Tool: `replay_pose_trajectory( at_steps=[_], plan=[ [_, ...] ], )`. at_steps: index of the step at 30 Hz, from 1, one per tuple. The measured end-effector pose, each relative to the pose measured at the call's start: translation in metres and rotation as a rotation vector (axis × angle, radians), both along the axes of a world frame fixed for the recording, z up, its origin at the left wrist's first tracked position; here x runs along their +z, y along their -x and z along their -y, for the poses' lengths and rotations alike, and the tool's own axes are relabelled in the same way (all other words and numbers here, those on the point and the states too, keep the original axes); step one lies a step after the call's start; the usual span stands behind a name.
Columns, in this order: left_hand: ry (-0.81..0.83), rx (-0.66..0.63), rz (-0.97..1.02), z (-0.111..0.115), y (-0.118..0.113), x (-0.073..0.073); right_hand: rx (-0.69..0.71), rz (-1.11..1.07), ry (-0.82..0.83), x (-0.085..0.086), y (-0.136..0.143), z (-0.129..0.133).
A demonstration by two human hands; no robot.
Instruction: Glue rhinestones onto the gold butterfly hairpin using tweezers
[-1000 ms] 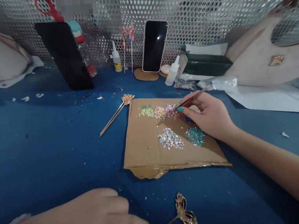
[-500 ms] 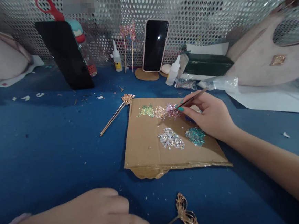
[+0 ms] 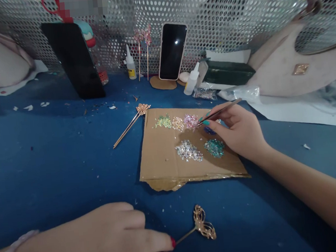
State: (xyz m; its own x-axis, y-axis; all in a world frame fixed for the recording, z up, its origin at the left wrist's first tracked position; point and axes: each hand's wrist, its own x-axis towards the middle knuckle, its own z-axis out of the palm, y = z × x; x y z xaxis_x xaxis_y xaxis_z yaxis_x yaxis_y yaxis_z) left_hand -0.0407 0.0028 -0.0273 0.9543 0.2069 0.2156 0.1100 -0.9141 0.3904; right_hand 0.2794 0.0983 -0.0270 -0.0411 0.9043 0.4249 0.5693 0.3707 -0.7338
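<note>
My left hand (image 3: pixel 107 235) is closed around the thin stem of a gold hairpin (image 3: pixel 204 224), whose openwork butterfly-shaped top points right, above the blue table. Between the fingers of my right hand (image 3: pixel 241 132) is a pair of tweezers (image 3: pixel 224 108), its tips at a pile of pink sequins (image 3: pixel 190 120). That pile lies on a cardboard sheet (image 3: pixel 158 154) with green sequins (image 3: pixel 164 121), peach sequins (image 3: pixel 177 123), silver sequins (image 3: pixel 188 150) and teal sequins (image 3: pixel 214 148). Dark blue sequins (image 3: pixel 209 131) are partly hidden by my right hand.
A two-pronged gold hairpin (image 3: pixel 131 125) lies left of the cardboard. Behind stand a black tablet-like slab (image 3: pixel 74 59), a phone (image 3: pixel 173 51), glue bottles (image 3: pixel 131 65) and two pink-topped sticks (image 3: pixel 147 57). A green box (image 3: pixel 229 72) and a pale bag (image 3: pixel 285 66) are at right.
My left hand and its hairpin sit slightly higher in view, with the red nails now showing. The tweezers stay at the pink sequins, tilted a little differently. The whole view has shifted slightly.
</note>
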Motion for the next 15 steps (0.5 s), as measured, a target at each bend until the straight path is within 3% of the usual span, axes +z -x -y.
replay_pose_trajectory(
  at_steps=[7, 15],
  plan=[
    [-0.072, -0.032, -0.031, -0.004, -0.004, 0.012, -0.021, -0.059, 0.004, 0.016, 0.014, 0.034],
    [-0.073, -0.050, -0.028, -0.004, -0.002, 0.009, 0.086, -0.054, -0.011, 0.022, 0.018, 0.087]
  ],
)
